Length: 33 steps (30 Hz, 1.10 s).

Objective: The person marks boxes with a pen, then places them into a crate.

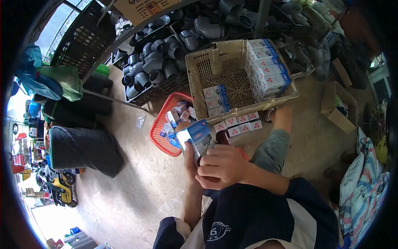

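Note:
A blue and white box (198,139) is held up in front of my body, above the edge of a red basket (155,135). My left hand (190,164) grips the box from its left side, with the thumb along its face. My right hand (219,167) is closed at the lower right of the box, fingers curled; what they hold there is hidden. Small boxes and packets lie in the red basket. Behind it stands a beige crate (244,108) with white and blue boxes stacked along its right side and a few at front left. More small white boxes (234,131) sit in rows before the crate.
Black crates of grey pipe fittings (154,63) stand behind. A dark mesh roll (83,149) lies on the left, and a small plastic bag (141,121) on the floor. An open cardboard box (340,108) and striped cloth (360,186) are on the right.

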{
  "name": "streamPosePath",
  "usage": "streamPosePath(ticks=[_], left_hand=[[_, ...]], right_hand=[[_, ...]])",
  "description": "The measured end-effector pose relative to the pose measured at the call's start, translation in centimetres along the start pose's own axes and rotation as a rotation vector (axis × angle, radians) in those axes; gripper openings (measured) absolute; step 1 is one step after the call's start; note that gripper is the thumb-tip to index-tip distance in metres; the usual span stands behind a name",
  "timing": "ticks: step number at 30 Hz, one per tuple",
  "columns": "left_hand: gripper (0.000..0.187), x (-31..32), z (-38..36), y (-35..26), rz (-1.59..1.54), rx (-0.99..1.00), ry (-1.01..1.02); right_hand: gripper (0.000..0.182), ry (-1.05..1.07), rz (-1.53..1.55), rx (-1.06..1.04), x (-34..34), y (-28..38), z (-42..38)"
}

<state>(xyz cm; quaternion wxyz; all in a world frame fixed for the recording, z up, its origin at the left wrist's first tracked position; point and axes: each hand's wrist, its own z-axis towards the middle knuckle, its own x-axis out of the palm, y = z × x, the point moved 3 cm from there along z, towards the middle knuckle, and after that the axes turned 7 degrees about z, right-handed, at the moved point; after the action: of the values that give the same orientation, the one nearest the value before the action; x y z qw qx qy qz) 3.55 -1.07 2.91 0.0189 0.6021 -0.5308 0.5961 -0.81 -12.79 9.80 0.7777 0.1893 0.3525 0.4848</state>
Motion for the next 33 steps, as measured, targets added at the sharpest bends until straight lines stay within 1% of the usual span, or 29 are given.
streamPosePath(ticks=[1,4,6,7,8,10,11,13,14,15,17,18,20,21,24,25,28,29,32,33], left_hand=[[0.051,0.7,-0.3,-0.3,0.054,-0.002,-0.054],[0.049,-0.8,-1.9,2.9,0.262,-0.101,-0.228],[0.049,-0.2,-2.6,4.5,0.32,-0.177,-0.259],[0.049,0.1,-2.6,4.6,0.326,-0.163,-0.244],[0.05,0.3,-2.5,4.5,0.332,-0.149,-0.228],[0.055,-1.2,-2.6,4.4,0.359,-0.003,-0.19],[0.057,-2.5,-1.8,4.3,0.24,0.012,-0.209],[0.061,-1.1,-0.2,0.9,0.163,-0.008,-0.022],[0.062,-0.5,0.2,0.2,0.009,-0.024,0.054],[0.064,-0.1,-0.2,0.2,-0.022,-0.04,-0.012],[0.066,0.8,-1.1,1.1,-0.081,-0.075,-0.142],[0.066,0.9,-1.6,2.0,0.01,-0.091,-0.148],[0.067,0.3,-2.6,3.9,0.189,-0.12,-0.151],[0.067,0.0,-2.8,4.4,0.122,-0.113,0.004],[0.066,-1.1,-2.5,4.6,0.143,-0.196,-0.013],[0.064,-0.6,-2.1,4.2,0.205,-0.178,0.028],[0.066,0.5,-1.6,4.2,-0.116,-0.282,-0.04],[0.072,1.0,-1.3,4.3,-0.103,-0.256,-0.163],[0.069,0.6,-0.1,3.7,0.154,-0.175,-0.141],[0.075,0.8,0.2,3.3,-0.037,-0.206,0.023]], right_hand=[[0.017,0.003,0.016,-0.001,0.1,-0.1,-0.5],[0.017,-0.186,-0.155,0.171,-1.8,-3.0,0.1],[0.017,-0.291,-0.125,0.207,-2.9,-4.5,1.6],[0.017,-0.343,-0.109,0.221,-3.2,-4.9,2.0],[0.017,-0.242,-0.09,0.145,-2.9,-4.4,2.0],[0.017,-0.038,-0.054,-0.005,-1.7,-2.4,0.9],[0.018,0.039,-0.152,-0.039,-0.8,-1.0,0.2],[0.018,0.057,-0.1,-0.035,0.3,-0.1,-1.7],[0.018,0.062,-0.073,-0.03,0.5,-0.2,-2.4],[0.017,-0.031,-0.076,-0.041,-0.1,-1.0,-2.2],[0.016,-0.156,-0.135,0.167,-2.1,-3.4,-1.4],[0.017,-0.221,-0.167,0.275,-2.9,-4.2,-1.3],[0.018,-0.309,0.073,0.395,-3.9,-5.1,-1.2],[0.019,-0.352,0.196,0.454,-4.2,-5.2,-1.3],[0.019,-0.505,0.623,0.758,-4.1,-4.5,-2.1],[0.018,-0.484,0.463,0.72,-4.3,-4.7,-2.5],[0.016,-0.365,0.102,0.462,-4.4,-3.2,-1.3],[0.015,-0.266,0.092,0.447,-3.8,-2.9,-1.5],[0.016,-0.007,-0.036,0.051,-2.2,-0.7,-3.6],[0.017,0.037,-0.054,-0.011,-2.1,-0.3,-3.8]])
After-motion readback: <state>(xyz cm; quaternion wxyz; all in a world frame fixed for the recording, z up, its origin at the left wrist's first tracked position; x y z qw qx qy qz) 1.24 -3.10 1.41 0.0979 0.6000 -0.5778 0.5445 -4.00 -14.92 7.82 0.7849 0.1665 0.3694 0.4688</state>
